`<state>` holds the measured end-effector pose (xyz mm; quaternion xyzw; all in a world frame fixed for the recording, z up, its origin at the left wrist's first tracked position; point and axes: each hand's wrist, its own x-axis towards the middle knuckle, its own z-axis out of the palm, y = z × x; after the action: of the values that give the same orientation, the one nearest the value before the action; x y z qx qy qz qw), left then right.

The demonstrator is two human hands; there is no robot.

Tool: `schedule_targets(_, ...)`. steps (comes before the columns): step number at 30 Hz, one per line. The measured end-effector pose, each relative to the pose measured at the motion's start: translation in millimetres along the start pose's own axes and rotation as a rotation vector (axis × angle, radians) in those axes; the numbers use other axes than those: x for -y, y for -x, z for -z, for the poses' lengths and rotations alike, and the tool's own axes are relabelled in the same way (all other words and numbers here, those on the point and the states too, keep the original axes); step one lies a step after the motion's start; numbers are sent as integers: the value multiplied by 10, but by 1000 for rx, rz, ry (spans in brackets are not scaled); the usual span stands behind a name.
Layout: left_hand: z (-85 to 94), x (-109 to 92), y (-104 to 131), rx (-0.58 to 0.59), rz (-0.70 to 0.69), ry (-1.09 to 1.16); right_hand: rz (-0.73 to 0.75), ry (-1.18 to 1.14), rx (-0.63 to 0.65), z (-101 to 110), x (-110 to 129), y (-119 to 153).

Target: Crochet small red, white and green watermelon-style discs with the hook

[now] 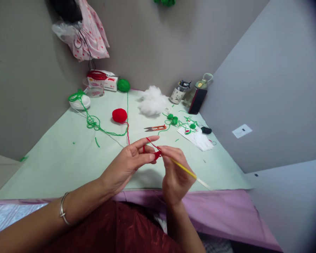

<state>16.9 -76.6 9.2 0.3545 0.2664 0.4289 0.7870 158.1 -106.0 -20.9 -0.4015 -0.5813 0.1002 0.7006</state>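
Note:
My left hand [133, 158] pinches a small red crochet piece [158, 155] between thumb and fingers, with red yarn running over its raised index finger. Closed around a yellow-handled crochet hook [184, 168], my right hand [175, 168] meets the left at the piece. The hook's tip is hidden at the red stitches. From the red yarn ball [119, 115], a strand runs down the table toward my left hand. Orange-handled thread snips [155, 128] lie just beyond my hands.
White stuffing [152, 101] sits at the back. Green yarn [93, 123] trails over the left side from a white ball [80, 102]; a green ball [123, 85] is behind. Small green crochet pieces [174, 120], a phone [197, 101] and a pen jar [178, 94] stand or lie right.

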Motion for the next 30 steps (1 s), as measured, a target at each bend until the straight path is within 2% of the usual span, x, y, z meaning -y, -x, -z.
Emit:
schedule_targets(2, -1, -58, 4, 9, 37, 20, -181, -161, 23, 34, 19, -54)
schedule_targets(4, 0, -104, 7, 15, 54, 31, -294, -276, 48, 72, 36, -94)
schedule_targets(7, 5, -140, 11, 7, 55, 24, -290, -245, 73, 121, 64, -105)
schedule_targets(9, 6, -140, 12, -22, 26, -15, -154, -71, 110, 140, 75, -81)
schedule_targets(12, -6, -101, 13, -70, -42, -64, 199, 225, 195, 137, 52, -20)
schedule_targets(14, -16, -64, 11, -66, -37, -26, 408, 383, 178, 119, 15, 20)
schedule_targets(16, -17, -42, 7, -33, 38, 56, 471, 463, 128, 105, -14, 45)
schedule_targets(18, -6, -45, 0, -2, 132, 124, 375, 407, 117, 110, -14, 41)
schedule_targets(20, 12, -68, -6, -4, 176, 144, 190, 233, 92, 128, 12, 9)
schedule_targets(22, 20, -92, -6, -23, 151, 127, 9, 24, 64, 140, 46, -40)
schedule_targets(24, 11, -98, 2, -31, 100, 86, -110, -129, 53, 132, 73, -87)
schedule_targets(26, -14, -85, 15, -13, 51, 30, -127, -149, 71, 108, 91, -116)
schedule_targets(30, -57, -42, 29, -16, -5, -51, -69, -58, 93, 65, 101, -88)
